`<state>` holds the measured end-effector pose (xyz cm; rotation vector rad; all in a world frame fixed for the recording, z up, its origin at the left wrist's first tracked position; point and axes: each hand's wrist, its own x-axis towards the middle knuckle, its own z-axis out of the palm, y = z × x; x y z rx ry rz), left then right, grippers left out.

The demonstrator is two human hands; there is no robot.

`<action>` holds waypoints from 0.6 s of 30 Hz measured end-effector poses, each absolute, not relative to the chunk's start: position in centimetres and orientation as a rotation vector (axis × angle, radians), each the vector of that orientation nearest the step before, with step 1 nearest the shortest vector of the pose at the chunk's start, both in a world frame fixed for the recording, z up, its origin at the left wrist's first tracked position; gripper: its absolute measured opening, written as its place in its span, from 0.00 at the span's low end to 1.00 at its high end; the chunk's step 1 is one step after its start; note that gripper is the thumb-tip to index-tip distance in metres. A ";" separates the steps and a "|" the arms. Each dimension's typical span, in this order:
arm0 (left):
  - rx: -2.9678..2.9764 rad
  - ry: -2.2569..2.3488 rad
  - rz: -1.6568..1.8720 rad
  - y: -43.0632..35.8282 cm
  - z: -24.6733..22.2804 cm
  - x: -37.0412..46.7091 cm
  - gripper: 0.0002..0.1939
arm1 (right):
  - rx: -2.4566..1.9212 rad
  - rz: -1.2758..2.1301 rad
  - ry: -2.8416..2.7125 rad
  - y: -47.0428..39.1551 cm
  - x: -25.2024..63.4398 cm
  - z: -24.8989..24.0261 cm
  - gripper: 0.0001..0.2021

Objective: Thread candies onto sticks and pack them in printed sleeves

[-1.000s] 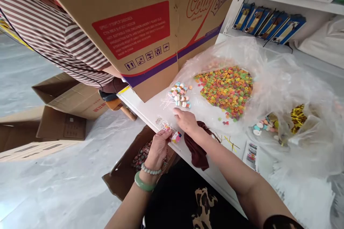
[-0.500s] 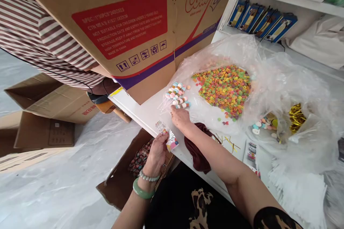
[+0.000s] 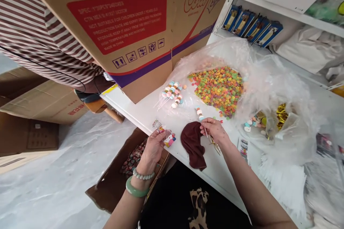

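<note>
Between the fingers of my left hand [image 3: 156,143] is a small printed plastic bag [image 3: 170,139], held at the table's near edge. My right hand [image 3: 215,130] pinches the stick of a candy skewer [image 3: 199,112], whose pastel pieces point up and away from me. Below that hand lies a crumpled dark brown cloth [image 3: 192,146]. Several more candy skewers [image 3: 172,92] rest in a pile on clear plastic at the far side. Beside the left hand another printed bag [image 3: 156,124] lies flat on the table.
A large carton [image 3: 139,35] stands on the table at the back left. Loose ring candies [image 3: 217,87] spread over a clear plastic sheet. An open carton of wrapped sweets [image 3: 107,186] sits below the table edge. A person in a striped top [image 3: 53,39] is behind the carton.
My right hand has moved from the skewer pile to the right and nearer me, bringing one candy skewer along. My left hand still holds the printed bag. The view has shifted slightly.
</note>
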<state>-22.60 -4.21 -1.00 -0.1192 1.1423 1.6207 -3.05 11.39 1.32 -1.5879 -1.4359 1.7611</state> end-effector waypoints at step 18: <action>1.569 2.251 0.859 16.7 4.7 -24.0 0.11 | -1.452 1.629 -1.264 11.3 -1.2 -0.1 0.08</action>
